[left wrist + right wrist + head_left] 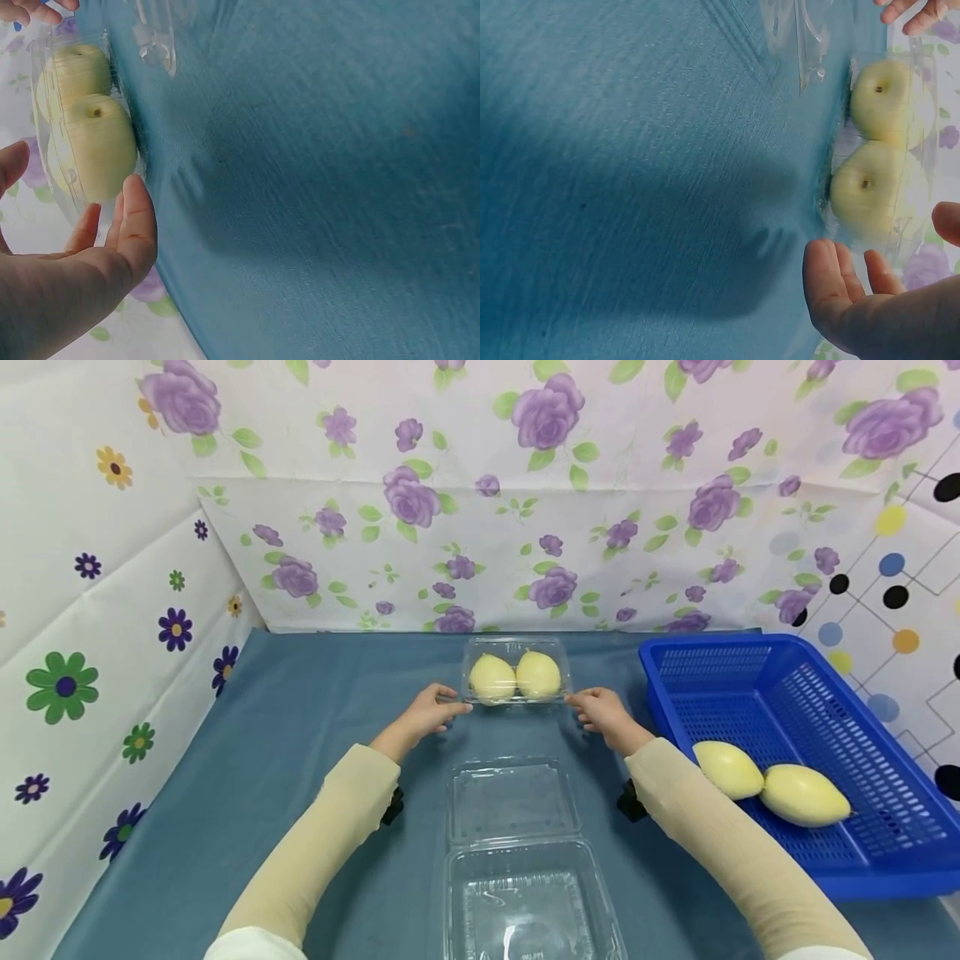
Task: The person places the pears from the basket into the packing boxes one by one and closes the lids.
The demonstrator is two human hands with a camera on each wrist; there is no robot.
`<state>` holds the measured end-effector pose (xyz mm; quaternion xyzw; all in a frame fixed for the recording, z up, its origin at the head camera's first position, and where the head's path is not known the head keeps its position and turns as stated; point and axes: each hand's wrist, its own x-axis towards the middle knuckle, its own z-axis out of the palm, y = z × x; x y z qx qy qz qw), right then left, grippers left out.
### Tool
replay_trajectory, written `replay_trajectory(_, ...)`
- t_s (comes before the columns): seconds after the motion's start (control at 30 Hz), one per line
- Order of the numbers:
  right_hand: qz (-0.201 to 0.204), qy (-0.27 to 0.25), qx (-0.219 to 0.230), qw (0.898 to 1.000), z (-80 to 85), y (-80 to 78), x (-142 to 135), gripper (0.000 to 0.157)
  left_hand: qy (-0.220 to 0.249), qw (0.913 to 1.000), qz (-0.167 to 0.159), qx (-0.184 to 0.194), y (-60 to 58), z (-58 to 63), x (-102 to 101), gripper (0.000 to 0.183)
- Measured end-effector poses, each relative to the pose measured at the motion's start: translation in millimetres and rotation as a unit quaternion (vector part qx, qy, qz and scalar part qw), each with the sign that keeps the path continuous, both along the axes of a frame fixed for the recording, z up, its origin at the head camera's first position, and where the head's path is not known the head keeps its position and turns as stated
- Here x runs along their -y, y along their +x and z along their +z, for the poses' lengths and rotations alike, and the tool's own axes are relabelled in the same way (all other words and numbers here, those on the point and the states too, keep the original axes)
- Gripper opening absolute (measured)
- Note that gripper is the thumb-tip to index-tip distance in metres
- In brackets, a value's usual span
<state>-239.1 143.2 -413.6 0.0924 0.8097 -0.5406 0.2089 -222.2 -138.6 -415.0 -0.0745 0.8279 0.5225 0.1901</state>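
At the far side of the table a clear plastic clamshell box holds two pale yellow melons, side by side, with its lid down over them. My left hand is at the box's near left corner, fingers loosely bent and fingertips at or very close to the plastic. At the near right corner my right hand mirrors it, its fingers relaxed. Both wrist views show the melons through the plastic, beyond the fingertips. Whether the fingertips touch the box is hard to tell.
A second clear clamshell box lies unfolded on the blue-green cloth between my arms. To the right stands a blue plastic basket with two more melons in it. A flowered sheet hangs behind the table.
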Motion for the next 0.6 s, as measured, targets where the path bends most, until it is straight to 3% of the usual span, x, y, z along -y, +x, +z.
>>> replay_trajectory(0.33, 0.061, 0.042, -0.003, 0.997, -2.3, 19.3, -3.3, 0.05, -0.006, 0.9992, -0.027, -0.027, 18.0, -9.0, 5.0, 0.067)
replay_trajectory(0.6, 0.095, 0.05, -0.02, 0.994, 5.0, 32.0, -2.1, 0.057, 0.007, 0.999, -0.025, -0.037, 29.6, 1.0, 1.3, 0.068)
